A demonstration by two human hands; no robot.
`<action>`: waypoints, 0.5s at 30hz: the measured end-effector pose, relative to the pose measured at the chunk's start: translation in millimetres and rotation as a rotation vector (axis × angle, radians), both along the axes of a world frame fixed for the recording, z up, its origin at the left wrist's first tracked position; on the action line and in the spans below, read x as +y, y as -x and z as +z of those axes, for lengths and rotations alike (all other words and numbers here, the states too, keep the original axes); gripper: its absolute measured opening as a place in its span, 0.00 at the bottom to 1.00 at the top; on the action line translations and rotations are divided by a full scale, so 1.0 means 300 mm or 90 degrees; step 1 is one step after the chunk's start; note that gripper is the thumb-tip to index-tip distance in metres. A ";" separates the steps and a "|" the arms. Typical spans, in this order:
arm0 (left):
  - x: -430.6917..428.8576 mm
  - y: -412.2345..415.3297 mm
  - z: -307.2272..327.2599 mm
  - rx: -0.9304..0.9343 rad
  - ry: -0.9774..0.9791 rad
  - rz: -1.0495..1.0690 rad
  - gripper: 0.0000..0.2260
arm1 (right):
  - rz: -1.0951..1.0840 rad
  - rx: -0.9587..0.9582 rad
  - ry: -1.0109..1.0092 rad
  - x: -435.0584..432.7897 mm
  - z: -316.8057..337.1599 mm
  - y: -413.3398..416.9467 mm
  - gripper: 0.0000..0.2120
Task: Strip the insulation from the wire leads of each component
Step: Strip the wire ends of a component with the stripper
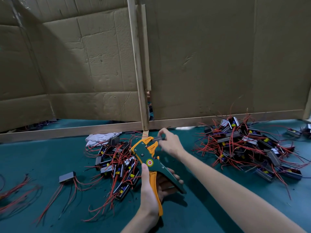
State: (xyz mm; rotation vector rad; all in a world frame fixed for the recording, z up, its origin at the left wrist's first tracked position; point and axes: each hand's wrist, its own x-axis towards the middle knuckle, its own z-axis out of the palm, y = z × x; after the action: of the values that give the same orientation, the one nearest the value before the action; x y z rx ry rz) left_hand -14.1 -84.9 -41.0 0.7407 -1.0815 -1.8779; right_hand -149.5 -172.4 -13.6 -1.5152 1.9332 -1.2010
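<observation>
**Left grip (149, 190) ready, lead at jaws**

Over the counter (50, 157), the wire stripper (146, 155) handles are held by the left grip; a component (157, 138) is pinched by the right grip (170, 143) at the far jaws. Its lead should be seated squarely before squeezing.

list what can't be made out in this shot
Head view:
- The grey part pinched by the right hand at the head of the wire stripper: motion-blurred; whether a wire is in the jaws cannot be told.
- White cloth: partly hidden by the middle pile of parts.
- Red wires at far left: cut off by the frame edge.
- Behind the cardboard: hidden, but for a narrow gap.
</observation>
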 end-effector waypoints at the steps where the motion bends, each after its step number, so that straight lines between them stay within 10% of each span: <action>1: 0.014 -0.010 -0.018 0.051 -0.019 0.021 0.36 | 0.005 -0.036 0.008 0.019 0.012 0.038 0.07; 10: 0.048 -0.018 -0.017 0.031 0.052 0.047 0.36 | 0.086 -0.312 0.043 0.233 0.017 0.185 0.09; 15: 0.041 -0.016 -0.015 0.033 0.059 0.077 0.36 | 0.182 -0.174 -0.038 0.352 -0.008 0.218 0.03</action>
State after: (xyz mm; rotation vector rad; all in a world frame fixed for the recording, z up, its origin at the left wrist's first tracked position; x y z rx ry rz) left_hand -9.3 -72.6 -45.5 0.6854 -1.0601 -1.7233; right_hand -214.8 -66.7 -16.0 -1.4518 1.5059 -1.1443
